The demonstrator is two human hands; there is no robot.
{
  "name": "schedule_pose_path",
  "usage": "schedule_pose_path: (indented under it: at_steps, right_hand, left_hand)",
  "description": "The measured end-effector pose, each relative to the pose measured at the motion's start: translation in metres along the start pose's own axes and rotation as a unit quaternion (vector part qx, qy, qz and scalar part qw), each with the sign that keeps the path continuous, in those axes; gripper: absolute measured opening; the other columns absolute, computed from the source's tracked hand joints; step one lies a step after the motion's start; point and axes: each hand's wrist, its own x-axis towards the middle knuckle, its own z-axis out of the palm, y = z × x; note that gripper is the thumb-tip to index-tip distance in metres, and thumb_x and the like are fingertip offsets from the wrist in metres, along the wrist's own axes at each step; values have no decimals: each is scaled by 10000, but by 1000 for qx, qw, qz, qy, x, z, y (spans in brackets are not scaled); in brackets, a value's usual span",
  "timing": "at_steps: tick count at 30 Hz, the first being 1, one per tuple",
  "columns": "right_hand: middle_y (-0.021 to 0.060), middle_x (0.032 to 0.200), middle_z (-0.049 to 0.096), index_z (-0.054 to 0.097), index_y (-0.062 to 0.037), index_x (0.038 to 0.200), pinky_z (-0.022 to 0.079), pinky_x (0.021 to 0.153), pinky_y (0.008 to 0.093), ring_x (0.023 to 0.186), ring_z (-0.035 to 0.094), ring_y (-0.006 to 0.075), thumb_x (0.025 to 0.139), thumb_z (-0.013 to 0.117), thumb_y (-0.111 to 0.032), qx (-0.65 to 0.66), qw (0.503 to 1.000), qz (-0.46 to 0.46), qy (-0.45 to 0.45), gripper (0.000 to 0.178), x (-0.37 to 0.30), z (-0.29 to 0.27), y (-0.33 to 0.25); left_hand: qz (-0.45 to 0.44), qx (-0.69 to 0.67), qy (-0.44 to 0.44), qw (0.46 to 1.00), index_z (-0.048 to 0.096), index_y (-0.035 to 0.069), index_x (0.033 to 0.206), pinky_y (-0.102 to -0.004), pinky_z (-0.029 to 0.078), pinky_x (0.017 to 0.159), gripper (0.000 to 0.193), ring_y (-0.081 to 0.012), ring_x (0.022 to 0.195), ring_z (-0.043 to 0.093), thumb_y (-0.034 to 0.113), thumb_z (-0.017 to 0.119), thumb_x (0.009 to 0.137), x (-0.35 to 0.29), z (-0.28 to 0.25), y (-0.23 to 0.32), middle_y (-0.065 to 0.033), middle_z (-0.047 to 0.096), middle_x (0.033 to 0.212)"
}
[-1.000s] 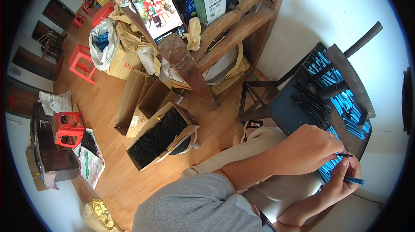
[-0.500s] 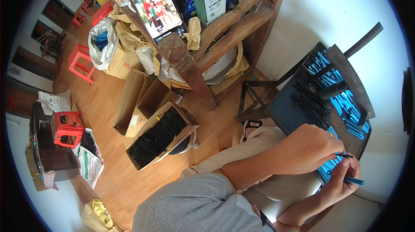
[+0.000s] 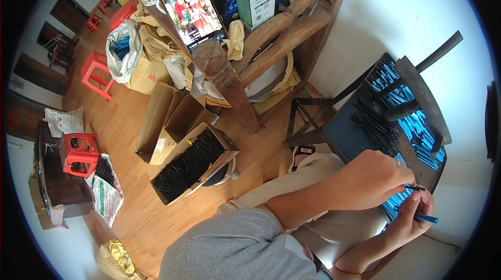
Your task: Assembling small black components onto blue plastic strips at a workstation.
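Observation:
My left hand reaches across to the right. Its fingertips are closed on a thin black piece. Just below it, my right hand is closed round a slim blue stick, whose end sticks out past the fingers. The right thumb and fingertips meet the black piece too; whether it joins the blue stick is hidden in the hand. Both hands are over the near end of a dark tray-like surface. Many blue sticks lie on it, with a heap of thin black sticks to their left.
A dark metal lever and plate rise over the blue sticks, close to the white wall. Left of my legs stands a cardboard box full of black sticks. A phone leans on a wooden post. Red stools stand further left.
Both hands keep the same hold and have hardly moved. The whole view has shifted very slightly.

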Motion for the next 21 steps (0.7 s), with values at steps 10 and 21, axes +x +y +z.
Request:
schedule_pose_path:
  at_steps: [10,21]
  right_hand:
    - [54,887,629,636,-1,987,388,590,148,720,544,62,893,681,-117,-20,1000,-1,5,156,0,-2,2]
    - [49,894,627,638,-1,1000,381,586,140,719,541,58,891,686,-119,-4,1000,6,5,168,-1,-4,4]
  left_hand:
    - [1,9,-4,1000,608,70,875,-418,459,538,114,-308,669,624,171,645,838,0,0,-1,-94,610,721]
    - [9,0,0,1000,611,68,871,-419,464,530,78,-313,656,625,129,629,825,-1,3,-1,-95,612,719]
